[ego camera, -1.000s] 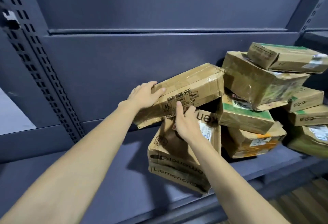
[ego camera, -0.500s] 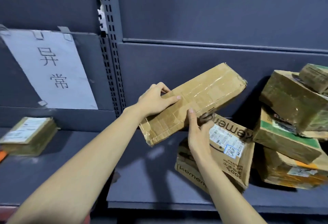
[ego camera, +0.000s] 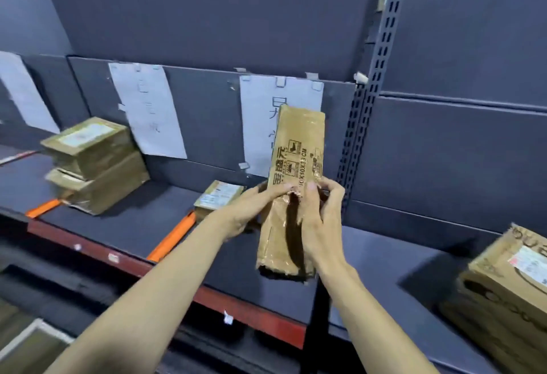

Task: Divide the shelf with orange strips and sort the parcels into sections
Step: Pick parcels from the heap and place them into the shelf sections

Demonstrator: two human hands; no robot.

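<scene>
Long taped brown cardboard parcel (ego camera: 291, 193) held upright, long axis vertical
Gripped mid-length by left hand (ego camera: 247, 213) and right hand (ego camera: 318, 222); right of slanted orange strip (ego camera: 173, 236), above small labelled box (ego camera: 217, 197)

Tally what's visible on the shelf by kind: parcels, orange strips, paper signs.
Brown cardboard parcels: 5 (long one held upright, two stacked at left, small flat one, large one at right edge)
Orange divider strips: 2
White paper signs: 3
Total: 10
</scene>
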